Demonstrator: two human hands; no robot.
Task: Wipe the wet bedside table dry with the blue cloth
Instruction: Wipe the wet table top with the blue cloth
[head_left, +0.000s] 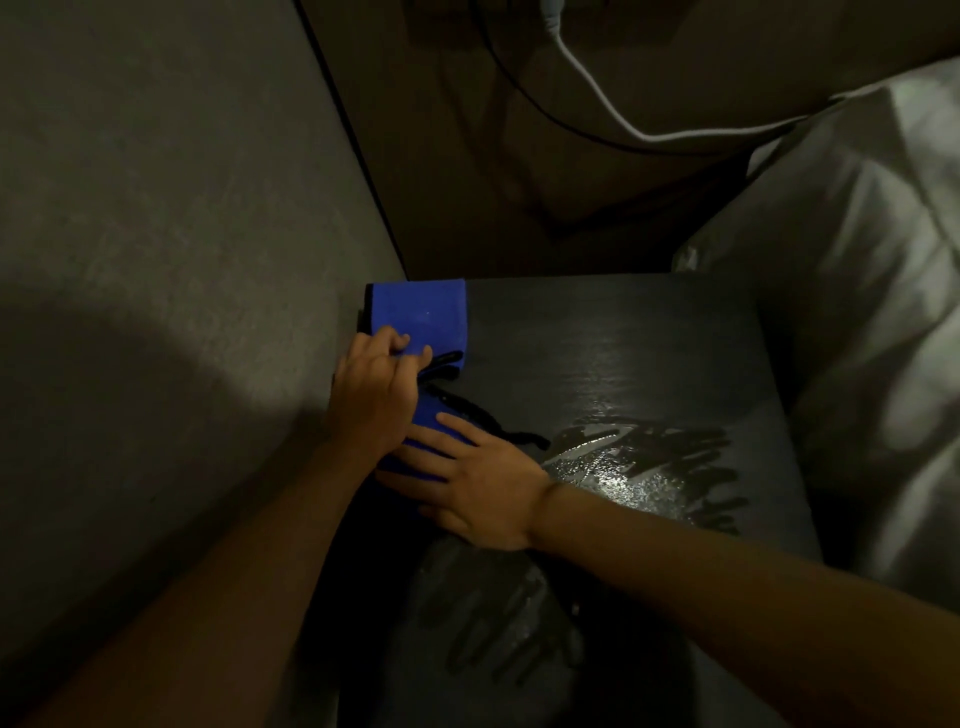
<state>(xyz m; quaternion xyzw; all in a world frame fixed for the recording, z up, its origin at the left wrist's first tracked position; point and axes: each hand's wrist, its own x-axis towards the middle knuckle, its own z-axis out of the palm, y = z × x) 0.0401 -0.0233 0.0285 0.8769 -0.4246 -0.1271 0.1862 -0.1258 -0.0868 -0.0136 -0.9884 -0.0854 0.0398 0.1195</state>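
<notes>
Head view, dim room, looking down at a dark bedside table surface wedged between a wall on the left-hand side and a bed with white bedding on the right-hand side.

Blue cloth is lying folded along the surface's left edge, running from the far corner back under both hands. Left hand is curling its fingertips down onto the cloth's middle, seemingly pinching or gathering a fold; exact grip is hard to read in the shadow. Right hand is resting flat on the nearer part of the cloth, fingers spread and pointing left, palm pressing down. Forearms are crossing close together.

Water is sitting in streaks and beads just right of the right hand, glinting under the light, with more streaky patches nearer the body below the right forearm. The far part of the surface beyond the hands shows only a faint sheen; cannot tell whether it is wet or just reflecting.

Judgement: wiping looks to be barely under way; the cloth is bunched at the edge, away from the main puddle.

Risks from here:
- Cloth is overhanging or hugging the left edge; a push from that side could drop it down the gap by the wall.
- Sweeping rightward too hard could be driving water off the right edge onto the bedding.
- A folded, narrow cloth is likely to smear streaks rather than lift them.
- Right forearm is hovering over the near wet patch and could be dragging through it.
</notes>
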